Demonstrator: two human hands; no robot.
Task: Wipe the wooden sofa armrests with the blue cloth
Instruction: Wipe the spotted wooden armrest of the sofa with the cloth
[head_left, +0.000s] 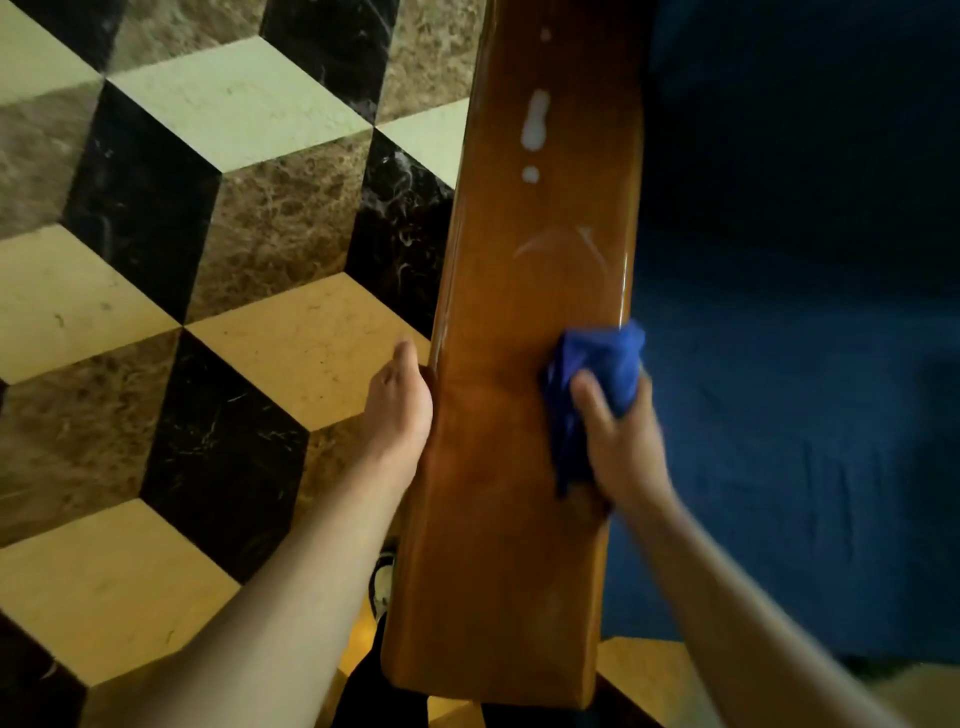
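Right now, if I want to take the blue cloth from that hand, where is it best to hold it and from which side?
Probably the bunched end of the blue cloth that sticks out beyond the right hand, coming from the far end of the wooden armrest. There the fabric is exposed and thick; nearer, the fingers cover it, leaving only a thin tail.

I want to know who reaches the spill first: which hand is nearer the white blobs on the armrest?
Right. The right hand, gripping the blue cloth, is on the armrest below the white blobs; the left hand rests on its outer edge.
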